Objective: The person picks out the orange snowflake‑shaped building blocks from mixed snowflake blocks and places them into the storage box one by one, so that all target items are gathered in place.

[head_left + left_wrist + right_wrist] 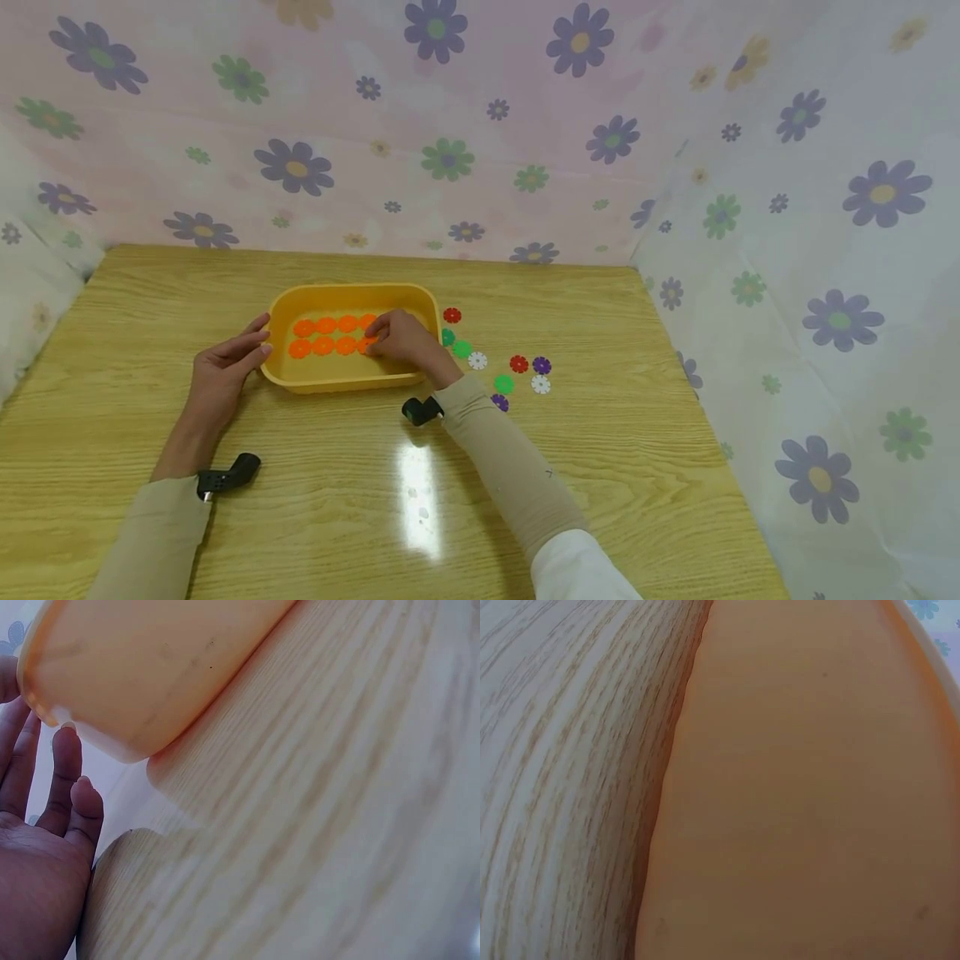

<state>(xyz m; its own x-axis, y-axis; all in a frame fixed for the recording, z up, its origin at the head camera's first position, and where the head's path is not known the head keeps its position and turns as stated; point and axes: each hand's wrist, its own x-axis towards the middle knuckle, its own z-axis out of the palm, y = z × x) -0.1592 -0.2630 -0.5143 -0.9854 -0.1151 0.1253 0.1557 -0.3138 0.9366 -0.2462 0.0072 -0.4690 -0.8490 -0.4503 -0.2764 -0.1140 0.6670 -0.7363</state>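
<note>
A yellow plastic tray [352, 385] stands on the table, and its outer wall [802, 787] fills most of the right wrist view. Inside lie two rows of orange notched plastic discs [323, 345]. My left hand [217, 375] touches the tray's left end with its fingertips; the left wrist view shows these fingers [66, 761] extended by the tray wall. My right hand [405, 337] reaches over the right end, fingers curled, and pinches an orange disc [364, 346] at the end of the near row. The hand partly covers that disc, and the right wrist view does not show the hand.
To the tray's right, several loose discs lie on the wooden table [637, 450]: red [519, 364], purple [542, 366], white [541, 384] and green [504, 384]. Flower-printed cloth [450, 108] hangs behind and at the sides.
</note>
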